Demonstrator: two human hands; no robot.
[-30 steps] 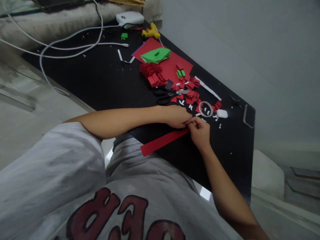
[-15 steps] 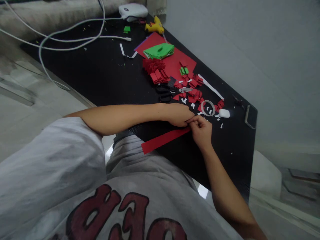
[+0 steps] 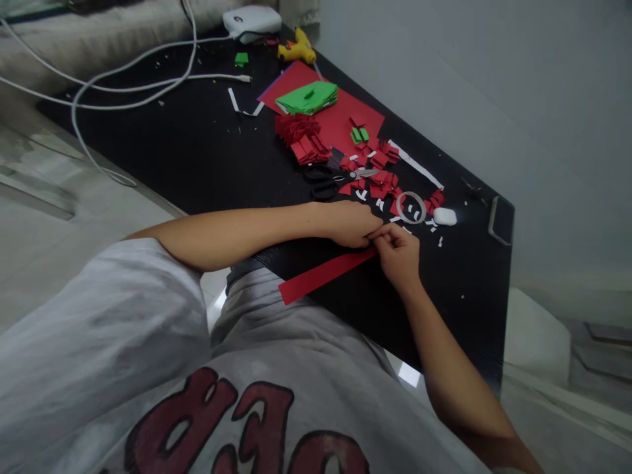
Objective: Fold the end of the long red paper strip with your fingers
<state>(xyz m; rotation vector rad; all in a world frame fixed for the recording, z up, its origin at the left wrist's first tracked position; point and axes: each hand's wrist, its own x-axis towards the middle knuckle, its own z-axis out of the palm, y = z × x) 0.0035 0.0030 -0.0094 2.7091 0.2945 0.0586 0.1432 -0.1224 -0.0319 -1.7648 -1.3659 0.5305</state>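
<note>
A long red paper strip [image 3: 323, 274] slants from the table's front edge up to my two hands. My left hand [image 3: 351, 222] is closed at the strip's far end, its fingertips mostly hidden behind the knuckles. Right against it, my right hand [image 3: 399, 255] pinches the same end between thumb and fingers. What the fingertips do to the paper there is covered. Just beyond the hands lie black-handled scissors [image 3: 340, 176], a roll of clear tape [image 3: 411, 207] and small white paper scraps. Folded red paper pieces [image 3: 384, 181] are scattered around them.
Farther back are a red sheet [image 3: 363, 120], a stack of green paper [image 3: 307, 97], folded red pieces [image 3: 303, 139] and a yellow glue gun [image 3: 297, 48]. White cables [image 3: 133, 85] loop across the left side. A phone [image 3: 501, 220] and a white case [image 3: 445, 216] lie right.
The camera view has shifted slightly, so the things on the table sit a little differently. Both hands stay together at the strip's end with hardly any visible movement.
</note>
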